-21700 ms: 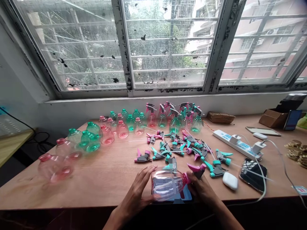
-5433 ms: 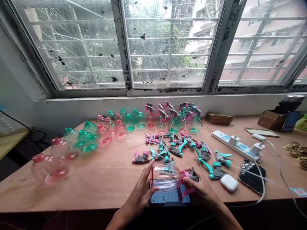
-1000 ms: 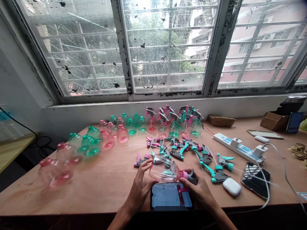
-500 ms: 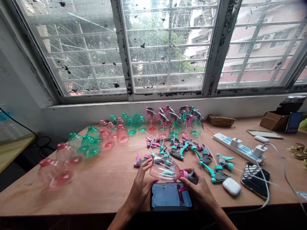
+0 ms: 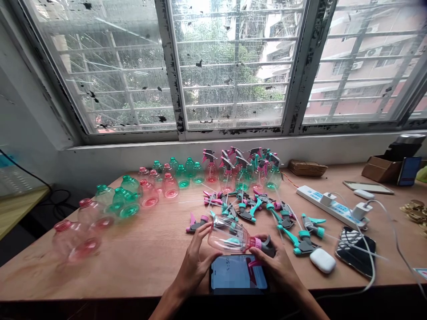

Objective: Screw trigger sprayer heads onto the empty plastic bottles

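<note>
Between my hands a clear pink spray bottle (image 5: 228, 234) lies on its side in the air, its base to the left and its neck to the right. My left hand (image 5: 199, 255) is closed around the base end. At the neck, my right hand (image 5: 275, 258) grips the grey and pink spray head (image 5: 263, 243), which sits on the bottle mouth. A phone with a lit screen (image 5: 238, 272) lies just below the bottle. Beyond it, loose trigger spray heads (image 5: 247, 211) in pink, teal and grey are heaped on the table.
Open pink and green bottles (image 5: 125, 202) stand at the left. Bottles with spray heads (image 5: 242, 171) stand at the back. A white power strip (image 5: 330, 206), a dark phone (image 5: 356, 250), a white earbud case (image 5: 322, 260) and cables lie at the right of the wooden table (image 5: 140, 262).
</note>
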